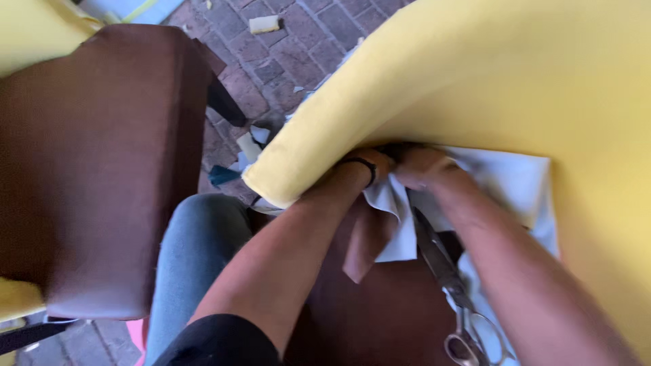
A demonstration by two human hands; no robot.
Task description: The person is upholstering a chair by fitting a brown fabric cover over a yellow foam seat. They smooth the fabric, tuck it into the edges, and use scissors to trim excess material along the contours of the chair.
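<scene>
A thick sheet of yellow foam (488, 81) curves over the upper right. Both my hands reach under its lower edge. My left hand (369, 166), with a dark band at the wrist, is mostly hidden beneath the foam. My right hand (424, 166) is clenched beside it, pinching white fabric (505, 179) with brown backing (369, 234) at the foam's edge. What the left fingers hold is hidden. Metal scissors (447, 278) lie just under my right forearm, handles toward me.
A brown upholstered chair part (95, 163) stands at the left, with more yellow foam (34, 30) behind it. My knee in blue jeans (193, 251) is below. The brick floor (278, 61) holds foam and fabric scraps.
</scene>
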